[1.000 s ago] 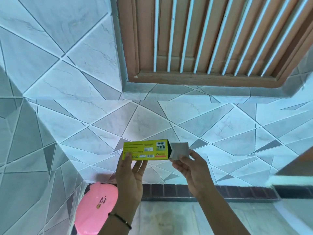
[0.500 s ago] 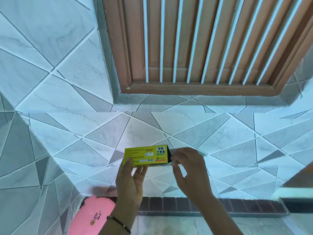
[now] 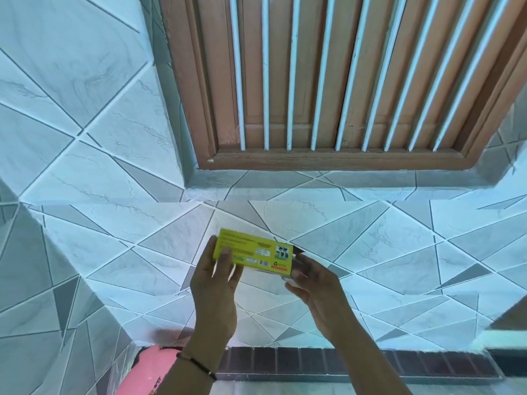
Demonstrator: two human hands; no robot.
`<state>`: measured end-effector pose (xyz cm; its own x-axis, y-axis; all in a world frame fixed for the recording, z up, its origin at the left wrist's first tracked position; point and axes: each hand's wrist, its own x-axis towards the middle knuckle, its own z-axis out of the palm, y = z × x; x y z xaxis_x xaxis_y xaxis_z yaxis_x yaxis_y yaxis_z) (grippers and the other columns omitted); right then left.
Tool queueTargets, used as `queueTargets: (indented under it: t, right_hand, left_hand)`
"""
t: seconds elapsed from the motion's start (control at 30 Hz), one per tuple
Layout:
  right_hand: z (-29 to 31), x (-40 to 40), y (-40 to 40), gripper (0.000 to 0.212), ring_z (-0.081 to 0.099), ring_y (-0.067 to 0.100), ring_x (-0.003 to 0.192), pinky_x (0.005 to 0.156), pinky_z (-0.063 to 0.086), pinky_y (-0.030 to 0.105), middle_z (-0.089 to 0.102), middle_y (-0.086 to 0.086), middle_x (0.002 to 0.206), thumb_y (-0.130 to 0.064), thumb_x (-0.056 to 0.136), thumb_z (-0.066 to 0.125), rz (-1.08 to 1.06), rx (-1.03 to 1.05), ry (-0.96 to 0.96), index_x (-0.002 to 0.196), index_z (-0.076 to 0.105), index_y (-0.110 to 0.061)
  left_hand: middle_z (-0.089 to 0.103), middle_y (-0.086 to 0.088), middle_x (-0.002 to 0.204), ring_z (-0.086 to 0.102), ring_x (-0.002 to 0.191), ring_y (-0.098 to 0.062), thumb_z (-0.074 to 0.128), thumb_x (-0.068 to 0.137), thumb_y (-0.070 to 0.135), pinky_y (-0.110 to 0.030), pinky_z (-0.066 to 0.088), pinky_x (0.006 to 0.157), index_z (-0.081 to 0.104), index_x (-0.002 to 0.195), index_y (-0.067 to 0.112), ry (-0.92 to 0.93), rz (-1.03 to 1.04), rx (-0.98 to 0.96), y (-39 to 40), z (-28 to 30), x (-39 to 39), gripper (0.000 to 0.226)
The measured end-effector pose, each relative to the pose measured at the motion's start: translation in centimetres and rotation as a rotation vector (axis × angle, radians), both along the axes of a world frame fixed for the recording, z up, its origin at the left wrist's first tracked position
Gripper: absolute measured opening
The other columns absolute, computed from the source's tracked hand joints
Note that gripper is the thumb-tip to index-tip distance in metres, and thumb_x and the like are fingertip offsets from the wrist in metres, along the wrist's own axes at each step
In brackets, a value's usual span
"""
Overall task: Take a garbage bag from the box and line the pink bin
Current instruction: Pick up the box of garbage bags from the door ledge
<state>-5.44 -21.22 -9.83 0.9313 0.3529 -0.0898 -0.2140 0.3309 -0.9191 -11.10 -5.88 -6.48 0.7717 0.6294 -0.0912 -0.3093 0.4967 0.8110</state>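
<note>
The yellow garbage-bag box (image 3: 253,256) is held up in front of me between both hands, long side roughly level, its printed face with barcode toward me. I judge it light and fairly stiff: thin carton that will dent if squeezed hard, so a grip across the narrow faces near one end is the sound hold. My left hand (image 3: 216,283) grips the box's left end, thumb pressed on the printed face, fingers wrapped behind. My right hand (image 3: 315,280) is at the box's right end, fingers curled at the dark opening there; whether they pinch a flap or a bag I cannot tell, as the fingertips are hidden behind the carton's corner. No bag is visible outside the box.

Judgement: the bags inside will be thin, limp and slippery film, best taken by a pinch on one free edge and drawn straight out while my left hand steadies the carton.

The pink bin (image 3: 145,372) sits well below my left wrist, partly cut off at the frame's bottom edge. Behind my hands stands a grey patterned tiled wall (image 3: 114,155); above them, a brown wooden window frame (image 3: 328,161) with white bars.
</note>
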Motion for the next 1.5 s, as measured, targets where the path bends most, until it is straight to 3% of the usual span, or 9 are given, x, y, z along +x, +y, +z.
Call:
queueTargets:
  t: [0.07, 0.2, 0.4, 0.6, 0.77, 0.87, 1.0, 1.2, 1.5]
  right_hand:
    - [-0.8, 0.5, 0.1, 0.080, 0.069, 0.028, 0.085, 0.082, 0.056, 0.038, 0.071, 0.016, 0.098, -0.017, 0.037, 0.094, 0.098, 0.302, 0.206, 0.110, 0.062, -0.001]
    - [-1.0, 1.4, 0.7, 0.065, 0.070, 0.036, 0.085, 0.079, 0.058, 0.041, 0.071, 0.023, 0.097, -0.007, 0.030, 0.095, 0.123, 0.534, 0.304, 0.090, 0.073, 0.000]
    - [-0.3, 3.4, -0.2, 0.058, 0.071, 0.028, 0.072, 0.067, 0.060, 0.035, 0.074, 0.017, 0.088, -0.015, 0.028, 0.096, 0.003, 0.532, 0.295, 0.082, 0.076, -0.008]
    - [0.6, 5.6, -2.8, 0.020, 0.072, 0.026, 0.073, 0.070, 0.060, 0.034, 0.074, 0.014, 0.084, -0.005, 0.075, 0.060, -0.178, 0.550, 0.314, 0.095, 0.060, -0.006]
    - [1.6, 6.6, -4.0, 0.027, 0.072, 0.026, 0.076, 0.069, 0.060, 0.032, 0.074, 0.013, 0.087, -0.008, 0.069, 0.063, -0.184, 0.532, 0.257, 0.096, 0.061, -0.007]
    - [1.9, 6.7, -4.1, 0.024, 0.072, 0.026, 0.075, 0.068, 0.060, 0.032, 0.074, 0.014, 0.088, -0.007, 0.076, 0.056, -0.164, 0.516, 0.238, 0.100, 0.061, -0.006]
    - [1.9, 6.8, -4.4, 0.021, 0.071, 0.027, 0.075, 0.068, 0.060, 0.032, 0.073, 0.016, 0.092, -0.004, 0.085, 0.051, -0.158, 0.498, 0.239, 0.102, 0.061, -0.005]
    - [1.7, 7.1, -5.1, 0.018, 0.071, 0.028, 0.078, 0.066, 0.060, 0.034, 0.072, 0.017, 0.096, -0.002, 0.090, 0.047, -0.181, 0.501, 0.281, 0.101, 0.061, -0.006]
    - [2.0, 5.8, -4.3, 0.026, 0.069, 0.032, 0.073, 0.066, 0.060, 0.036, 0.070, 0.019, 0.096, -0.001, 0.076, 0.055, -0.083, 0.475, 0.309, 0.101, 0.062, -0.004]
  left_hand:
    - [0.071, 0.008, 0.104, 0.065, 0.094, -0.013, 0.060, 0.086, 0.011, -0.035, 0.054, 0.092, 0.062, 0.113, 0.030, -0.007, -0.004, 0.243, -0.5, 2.0, 0.6, 0.033]
    - [0.074, 0.021, 0.092, 0.069, 0.093, -0.008, 0.065, 0.083, 0.016, -0.031, 0.050, 0.089, 0.064, 0.108, 0.040, -0.014, -0.066, 0.501, -1.1, 4.2, 1.6, 0.034]
    - [0.069, 0.001, 0.103, 0.064, 0.091, -0.015, 0.061, 0.086, 0.012, -0.029, 0.056, 0.086, 0.062, 0.115, 0.025, -0.028, -0.015, 0.306, -0.1, 4.1, 3.4, 0.032]
    - [0.055, -0.008, 0.097, 0.050, 0.076, -0.019, 0.056, 0.091, 0.014, -0.038, 0.051, 0.083, 0.058, 0.111, 0.021, -0.130, 0.150, 0.054, 4.6, 4.4, 7.4, 0.021]
    - [0.056, -0.009, 0.095, 0.053, 0.081, -0.025, 0.056, 0.091, 0.017, -0.032, 0.055, 0.067, 0.056, 0.107, 0.014, -0.093, 0.264, 0.077, 6.3, 5.9, 15.4, 0.016]
    - [0.059, -0.010, 0.090, 0.055, 0.077, -0.026, 0.059, 0.086, 0.028, -0.057, 0.055, 0.079, 0.059, 0.107, 0.010, 0.042, 0.307, 0.184, 6.8, 5.4, 20.3, 0.027]
    - [0.045, -0.025, 0.127, 0.046, 0.116, -0.038, 0.049, 0.092, 0.034, -0.038, 0.038, 0.103, 0.038, 0.138, 0.011, 0.408, 0.310, 0.521, 5.8, 5.4, 22.5, 0.052]
    - [0.042, -0.024, 0.140, 0.037, 0.131, -0.040, 0.052, 0.090, 0.017, -0.046, 0.030, 0.110, 0.036, 0.140, 0.006, 0.399, 0.322, 0.758, 6.0, 3.8, 24.0, 0.054]
    - [0.024, -0.023, 0.150, 0.021, 0.140, -0.037, 0.052, 0.092, 0.023, -0.041, 0.019, 0.115, 0.022, 0.143, 0.000, 0.349, 0.367, 0.747, 5.2, 3.9, 24.1, 0.064]
